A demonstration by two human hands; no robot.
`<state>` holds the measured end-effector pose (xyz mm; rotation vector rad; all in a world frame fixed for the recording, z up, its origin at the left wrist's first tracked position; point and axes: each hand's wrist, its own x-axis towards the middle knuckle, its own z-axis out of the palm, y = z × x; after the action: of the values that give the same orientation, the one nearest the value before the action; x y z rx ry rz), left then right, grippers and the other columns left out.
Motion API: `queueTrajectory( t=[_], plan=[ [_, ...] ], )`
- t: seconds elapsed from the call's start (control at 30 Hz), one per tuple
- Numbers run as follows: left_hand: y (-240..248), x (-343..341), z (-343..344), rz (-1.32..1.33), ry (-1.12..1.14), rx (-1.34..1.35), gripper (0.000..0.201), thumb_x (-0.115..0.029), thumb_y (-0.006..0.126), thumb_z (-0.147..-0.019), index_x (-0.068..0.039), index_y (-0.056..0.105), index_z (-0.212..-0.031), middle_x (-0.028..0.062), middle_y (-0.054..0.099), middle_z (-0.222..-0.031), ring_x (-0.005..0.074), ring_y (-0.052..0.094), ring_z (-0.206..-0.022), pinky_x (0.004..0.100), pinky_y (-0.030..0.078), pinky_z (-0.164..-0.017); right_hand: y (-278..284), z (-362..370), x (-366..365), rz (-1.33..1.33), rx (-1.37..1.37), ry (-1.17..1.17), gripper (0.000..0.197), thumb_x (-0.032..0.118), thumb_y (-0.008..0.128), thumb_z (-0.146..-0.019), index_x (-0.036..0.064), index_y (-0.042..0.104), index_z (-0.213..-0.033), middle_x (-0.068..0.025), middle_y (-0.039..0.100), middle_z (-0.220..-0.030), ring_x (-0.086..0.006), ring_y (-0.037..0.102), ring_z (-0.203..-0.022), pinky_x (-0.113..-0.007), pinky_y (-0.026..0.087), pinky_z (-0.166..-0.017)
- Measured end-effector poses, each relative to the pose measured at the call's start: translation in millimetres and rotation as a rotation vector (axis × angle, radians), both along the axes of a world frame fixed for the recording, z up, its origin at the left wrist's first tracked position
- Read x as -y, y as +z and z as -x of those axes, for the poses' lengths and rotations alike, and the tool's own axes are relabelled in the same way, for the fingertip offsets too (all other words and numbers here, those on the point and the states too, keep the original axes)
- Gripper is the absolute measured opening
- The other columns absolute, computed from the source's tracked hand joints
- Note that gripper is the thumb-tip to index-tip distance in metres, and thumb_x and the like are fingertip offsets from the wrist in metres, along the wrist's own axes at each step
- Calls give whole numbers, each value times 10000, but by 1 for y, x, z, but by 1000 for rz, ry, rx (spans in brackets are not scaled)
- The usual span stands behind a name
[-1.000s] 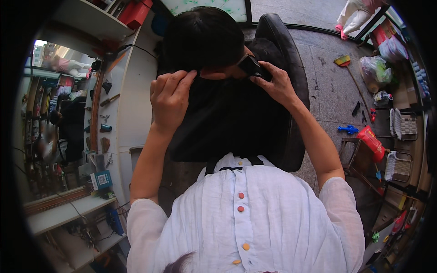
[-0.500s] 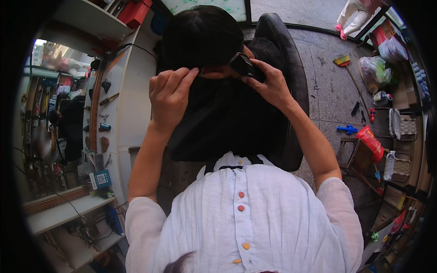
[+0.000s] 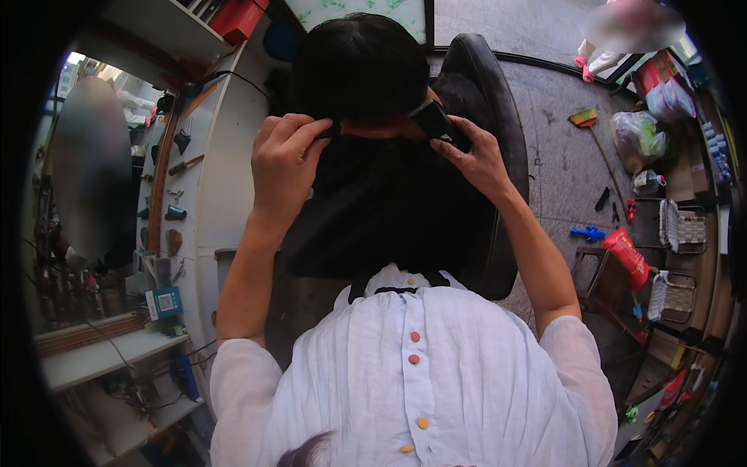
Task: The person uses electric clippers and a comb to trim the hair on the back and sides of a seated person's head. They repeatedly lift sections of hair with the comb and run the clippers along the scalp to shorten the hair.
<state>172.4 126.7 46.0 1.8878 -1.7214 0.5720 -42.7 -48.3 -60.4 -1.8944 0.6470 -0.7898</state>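
A person with short black hair (image 3: 362, 66) sits facing me in a black chair (image 3: 489, 101), covered by a black cape (image 3: 389, 210). My right hand (image 3: 482, 159) is wrapped round a black hair clipper (image 3: 437, 123), its upper end against the side of the person's head, at the right. On the other side, my left hand (image 3: 286, 156) is closed in a pinch beside the head. Something small and dark shows at those fingertips, too little of it to name. Both arms are raised and reach forward.
At left are a wall mirror (image 3: 93, 194), a white shelf (image 3: 117, 359) and tools hanging on a panel. To the right, a broom (image 3: 595, 132), a blue toy-like object (image 3: 589, 233), a red bag (image 3: 626, 257) and woven chairs (image 3: 673, 296) stand or lie about. Another person's legs show far right.
The seated person's head appears slightly further right. My right hand and the clipper have shifted a little right, and the clipper's angle differs. My left hand stays pinched beside the head.
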Motion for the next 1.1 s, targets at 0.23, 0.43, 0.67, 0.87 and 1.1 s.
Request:
queueTrajectory(
  t=[0.23, 0.43, 0.67, 0.87, 1.1],
  plan=[
    [-4, 4, -3, 104, -64, 102, 238, -52, 771, -721, -118, 753, -948, -32, 658, -907, 156, 573, -877, 298, 436, -798, 1, -4, -3, 24, 39, -13, 519, 263, 763, -821, -13, 595, -1227, -133, 696, -962, -130, 621, -689, -267, 512, -677],
    [-5, 8, -6, 157, -118, 231, 251, -53, 782, -721, -130, 764, -960, -32, 668, -900, 136, 569, -842, 277, 404, -755, 6, -5, -7, 101, 43, -49, 494, 230, 756, -818, -18, 599, -1215, -165, 695, -1004, -225, 688, -892, -309, 531, -803],
    [-3, 8, -6, 169, -128, 283, 216, -67, 767, -742, -126, 764, -950, -43, 669, -891, 126, 566, -831, 277, 382, -762, 22, -10, -16, 206, 56, -55, 483, 209, 758, -803, -14, 599, -1202, -156, 677, -1045, -273, 681, -956, -341, 531, -841],
    [-2, 9, -4, 171, -118, 318, 225, -62, 724, -739, -141, 762, -946, -68, 667, -912, 109, 579, -826, 275, 408, -790, 33, -17, -24, 297, 71, -37, 471, 207, 754, -804, -9, 597, -1192, -162, 671, -1042, -290, 677, -953, -347, 533, -833],
    [1, 5, -3, -71, -87, 56, 248, -32, 772, -691, -96, 744, -930, 3, 664, -899, 190, 588, -872, 320, 447, -795, 27, -13, -23, 162, 111, -20, 470, 215, 760, -815, -18, 604, -1193, -155, 691, -1015, -234, 688, -900, -326, 536, -793]
  ],
)
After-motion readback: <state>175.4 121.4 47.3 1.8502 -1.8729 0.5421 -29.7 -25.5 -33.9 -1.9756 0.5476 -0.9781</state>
